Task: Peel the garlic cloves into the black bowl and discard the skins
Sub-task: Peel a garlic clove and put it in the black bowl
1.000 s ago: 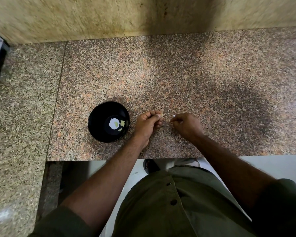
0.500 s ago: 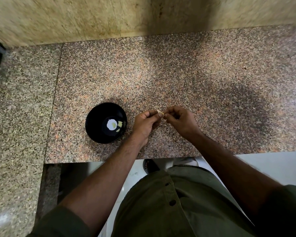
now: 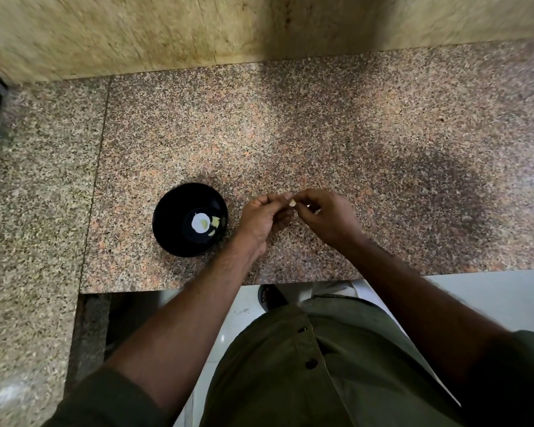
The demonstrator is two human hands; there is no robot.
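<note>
just off the counter's [image 3: 321, 124] front edge, beside the black bowl [image 3: 173, 211], a garlic clove [image 3: 293, 203] is seemingly pinched by curled fingertips of left hand [image 3: 264, 218] and right hand [image 3: 327, 214].

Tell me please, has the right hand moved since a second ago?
Yes. The right hand has come left toward the black bowl, meeting the left hand at the garlic clove.

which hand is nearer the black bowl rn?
Left. The left hand sits just right of the black bowl, close to its rim. The right hand is farther right, beyond the garlic clove both hands pinch.
</note>
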